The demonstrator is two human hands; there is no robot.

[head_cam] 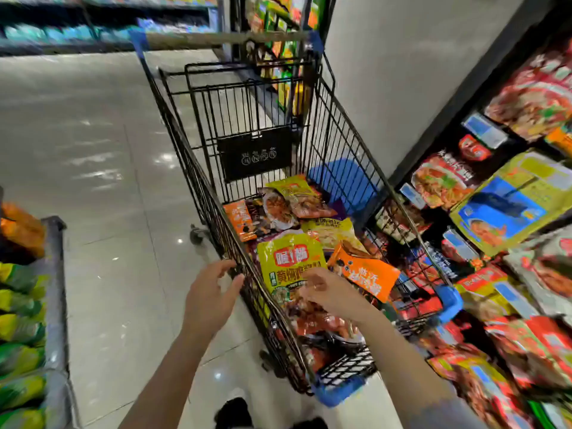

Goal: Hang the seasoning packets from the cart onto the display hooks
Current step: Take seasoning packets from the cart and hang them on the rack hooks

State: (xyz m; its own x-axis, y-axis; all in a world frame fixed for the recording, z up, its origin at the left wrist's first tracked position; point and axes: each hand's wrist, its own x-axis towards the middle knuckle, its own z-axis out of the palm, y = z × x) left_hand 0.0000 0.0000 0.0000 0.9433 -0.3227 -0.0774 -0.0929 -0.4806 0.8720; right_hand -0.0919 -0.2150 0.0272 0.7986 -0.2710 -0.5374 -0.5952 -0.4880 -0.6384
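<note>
A black wire cart [198,193] stands before me, its basket holding several seasoning packets. A yellow-green packet [289,261] lies on top near me, an orange packet [365,275] to its right. My left hand [210,295] curls its fingers round the cart's left rim. My right hand [328,292] reaches into the basket over the lower edge of the yellow-green packet; whether its fingers pinch the packet I cannot tell. The display [507,209] at the right is full of hanging packets; the hooks themselves are hidden.
A low shelf [54,305] with green and yellow bags runs along the left edge. Shiny tiled floor [102,181] lies open to the cart's left. A white wall panel [393,72] rises beyond the cart. More shelves [93,29] cross the far end of the aisle.
</note>
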